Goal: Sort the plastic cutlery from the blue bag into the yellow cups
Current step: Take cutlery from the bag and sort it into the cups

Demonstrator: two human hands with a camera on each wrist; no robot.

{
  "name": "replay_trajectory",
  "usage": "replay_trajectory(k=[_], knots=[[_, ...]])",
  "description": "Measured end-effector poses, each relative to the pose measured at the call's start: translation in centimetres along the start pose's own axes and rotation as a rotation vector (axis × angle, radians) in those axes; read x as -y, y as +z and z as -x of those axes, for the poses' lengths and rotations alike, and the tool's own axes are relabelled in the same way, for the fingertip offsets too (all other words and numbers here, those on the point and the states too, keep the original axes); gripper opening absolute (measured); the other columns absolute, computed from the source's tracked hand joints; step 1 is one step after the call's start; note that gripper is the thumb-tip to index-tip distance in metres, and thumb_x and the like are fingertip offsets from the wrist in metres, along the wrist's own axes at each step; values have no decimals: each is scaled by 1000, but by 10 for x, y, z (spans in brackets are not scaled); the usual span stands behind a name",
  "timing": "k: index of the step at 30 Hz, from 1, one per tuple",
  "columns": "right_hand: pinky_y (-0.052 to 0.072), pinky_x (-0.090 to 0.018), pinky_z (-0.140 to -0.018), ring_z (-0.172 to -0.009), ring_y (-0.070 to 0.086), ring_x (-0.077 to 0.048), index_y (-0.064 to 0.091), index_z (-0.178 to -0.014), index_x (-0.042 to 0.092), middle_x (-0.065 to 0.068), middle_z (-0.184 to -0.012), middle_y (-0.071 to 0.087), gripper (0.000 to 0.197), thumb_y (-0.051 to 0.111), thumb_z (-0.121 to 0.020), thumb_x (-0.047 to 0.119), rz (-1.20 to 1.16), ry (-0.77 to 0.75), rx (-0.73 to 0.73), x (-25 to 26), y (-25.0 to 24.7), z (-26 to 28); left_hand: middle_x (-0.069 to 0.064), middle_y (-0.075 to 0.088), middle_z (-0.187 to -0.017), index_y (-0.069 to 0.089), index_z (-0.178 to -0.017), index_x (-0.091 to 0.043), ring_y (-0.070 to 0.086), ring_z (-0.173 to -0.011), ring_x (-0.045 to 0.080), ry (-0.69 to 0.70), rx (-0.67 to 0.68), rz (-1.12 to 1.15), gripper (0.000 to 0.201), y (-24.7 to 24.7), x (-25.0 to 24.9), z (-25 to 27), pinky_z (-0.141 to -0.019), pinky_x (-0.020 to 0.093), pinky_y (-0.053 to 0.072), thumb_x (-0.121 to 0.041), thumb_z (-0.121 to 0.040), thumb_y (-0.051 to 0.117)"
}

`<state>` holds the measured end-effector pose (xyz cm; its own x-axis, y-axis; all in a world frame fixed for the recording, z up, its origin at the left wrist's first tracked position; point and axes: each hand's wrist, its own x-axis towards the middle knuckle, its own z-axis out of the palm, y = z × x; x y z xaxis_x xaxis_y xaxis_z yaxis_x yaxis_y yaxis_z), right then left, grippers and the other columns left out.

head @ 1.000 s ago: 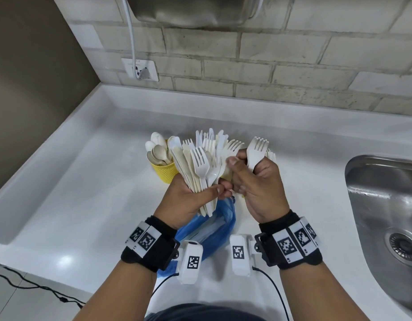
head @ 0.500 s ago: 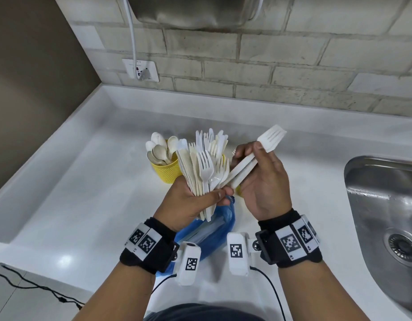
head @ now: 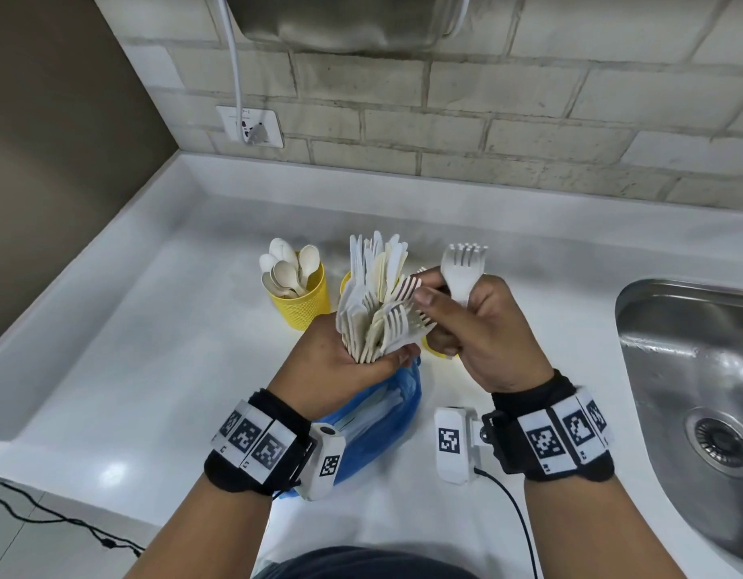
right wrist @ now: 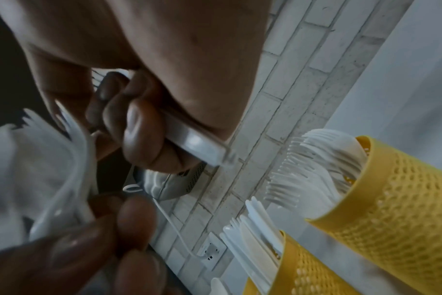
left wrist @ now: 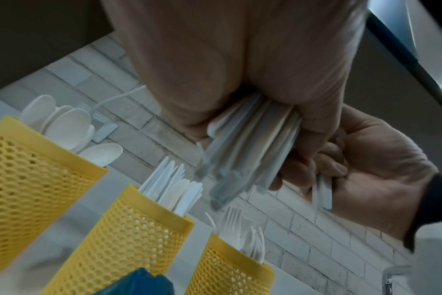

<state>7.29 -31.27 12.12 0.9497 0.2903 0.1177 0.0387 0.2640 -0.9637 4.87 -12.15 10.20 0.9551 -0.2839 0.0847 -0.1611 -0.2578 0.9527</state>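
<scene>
My left hand [head: 357, 357] grips a fanned bundle of white plastic cutlery [head: 374, 302] by the handles, above the blue bag [head: 386, 420]. My right hand [head: 445, 311] holds white forks [head: 463, 265] upright in its curled fingers, and its thumb and forefinger pinch another fork in the bundle. Three yellow mesh cups stand behind: a spoon cup [head: 302, 302], a knife cup [left wrist: 129, 229] mostly hidden by the bundle in the head view, and a fork cup [right wrist: 391, 189] under my right hand. The bundle's handle ends [left wrist: 240, 155] stick out below my left fist.
A steel sink [head: 695, 390] is set into the white counter [head: 152, 328] at the right. A brick wall with a socket and white cable [head: 252, 127] runs behind, and a brown wall closes the left side. A metal appliance [head: 340, 18] hangs above.
My right hand, which had drawn the forks away tilted to the right, has turned them upright and come back to the bundle. The left hand keeps its hold.
</scene>
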Motion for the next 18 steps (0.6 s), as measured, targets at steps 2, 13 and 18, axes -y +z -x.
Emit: replay_trajectory(k=[2,13,18], knots=[[25,-22,-45,-42,29,-12,77,-82,19,-10,-59,51,17,64,-92,15,-12,7,-11,0,0,0,-8,78,-107,75,-106,-27,72,-105,10,5,11,-19,26,-1,-1,0,-95,29,56,-9,-88,79],[19,-18,-40,-41,25,-9,56,-85,16,2,-54,35,14,53,-98,23,-345,41,-149,7,0,-4,-1,78,-89,76,-98,-14,75,-86,15,-46,-30,-38,6,-6,4,2,-83,30,59,-17,-93,74],[23,-19,-42,-44,25,-11,54,-86,18,3,-56,27,21,70,-85,30,-303,28,-276,4,4,-7,-6,78,-93,74,-103,-14,74,-89,12,-39,-88,-56,14,-4,2,-1,-89,36,58,-9,-90,76]])
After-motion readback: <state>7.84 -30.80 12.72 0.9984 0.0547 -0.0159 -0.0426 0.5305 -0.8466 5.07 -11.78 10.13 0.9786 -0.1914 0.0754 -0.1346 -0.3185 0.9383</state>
